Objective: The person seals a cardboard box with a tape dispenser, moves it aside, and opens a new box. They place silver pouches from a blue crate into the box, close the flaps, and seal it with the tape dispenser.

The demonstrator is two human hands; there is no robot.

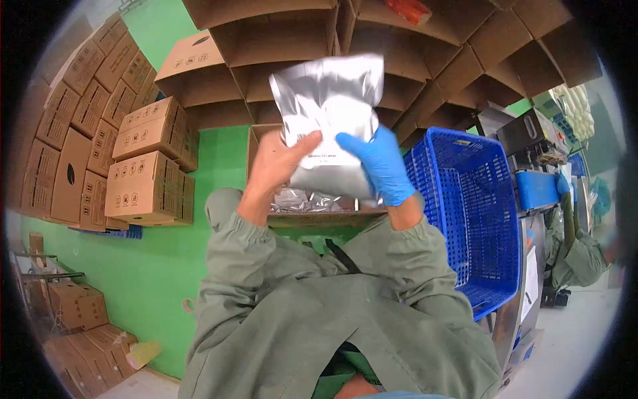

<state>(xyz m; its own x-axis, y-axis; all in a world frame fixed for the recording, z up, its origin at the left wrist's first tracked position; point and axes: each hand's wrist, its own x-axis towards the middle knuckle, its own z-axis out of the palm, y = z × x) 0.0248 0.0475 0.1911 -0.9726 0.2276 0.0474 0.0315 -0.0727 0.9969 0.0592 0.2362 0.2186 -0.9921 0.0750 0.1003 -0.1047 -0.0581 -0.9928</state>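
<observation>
A silver foil pouch [327, 100] with small dark print is held up in front of me, between my two hands. My left hand [280, 159], bare, grips its left side with the thumb across the front. On the right side my right hand [382, 163], in a blue glove, pinches the pouch, thumb also on the front. The fingers behind the pouch are hidden. Below it stands an open cardboard box [319, 221] with more shiny silver pouches [309, 201] inside, partly covered by my hands and the held pouch.
Open cardboard boxes [279, 43] line the far side, one with something red [409, 10]. Closed cartons [143, 186] are stacked at left on the green floor [133, 272]. A blue plastic crate [488, 219] is at my right. Beyond it, a co-worker [581, 256] is beside machinery.
</observation>
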